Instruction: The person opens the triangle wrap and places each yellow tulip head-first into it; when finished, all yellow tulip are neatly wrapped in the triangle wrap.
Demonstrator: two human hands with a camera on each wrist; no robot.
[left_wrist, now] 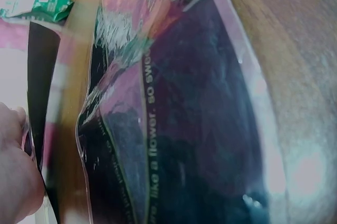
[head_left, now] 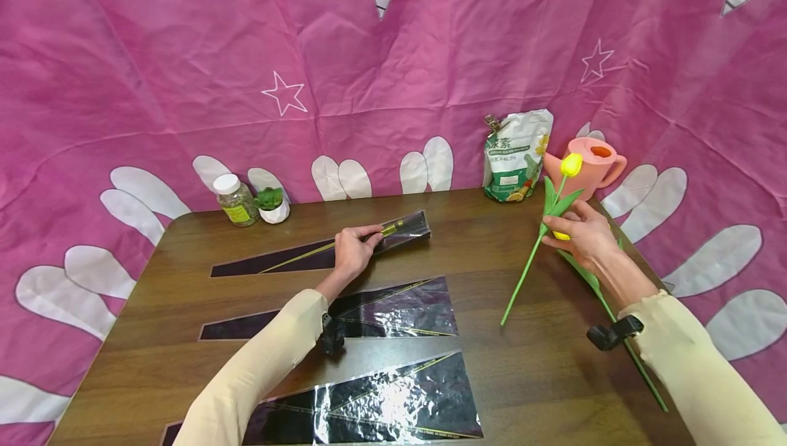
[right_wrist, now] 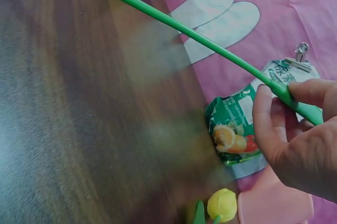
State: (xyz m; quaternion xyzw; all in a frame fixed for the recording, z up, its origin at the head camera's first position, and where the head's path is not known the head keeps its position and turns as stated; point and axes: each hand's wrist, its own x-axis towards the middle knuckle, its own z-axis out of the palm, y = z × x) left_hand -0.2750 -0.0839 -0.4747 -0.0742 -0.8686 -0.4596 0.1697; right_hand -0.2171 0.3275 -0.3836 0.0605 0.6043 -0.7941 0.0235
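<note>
My right hand (head_left: 584, 234) pinches the green stem (right_wrist: 174, 23) of an artificial yellow tulip (head_left: 571, 164) just below its leaves. The bloom points up and away, and the stem slants down to the left. Under that hand and forearm lies a second yellow tulip (head_left: 652, 388), its bloom partly covered in the head view. On the left, my other hand (head_left: 355, 251) pinches the farthest black, gold-lined flower sleeve (head_left: 295, 255) near its wide end, which is lifted a little. In the left wrist view, this hand (left_wrist: 18, 166) appears at the edge, with the raised sleeve (left_wrist: 42, 71) beside it.
Two more flat, shiny black sleeves (head_left: 399, 309) lie nearer on the wooden table (head_left: 492, 378). Along the back stand a lidded jar (head_left: 236, 203), a small potted plant (head_left: 272, 205), a clipped white-green bag (head_left: 516, 156) and a pink watering can (head_left: 587, 176). Pink cloth hangs behind.
</note>
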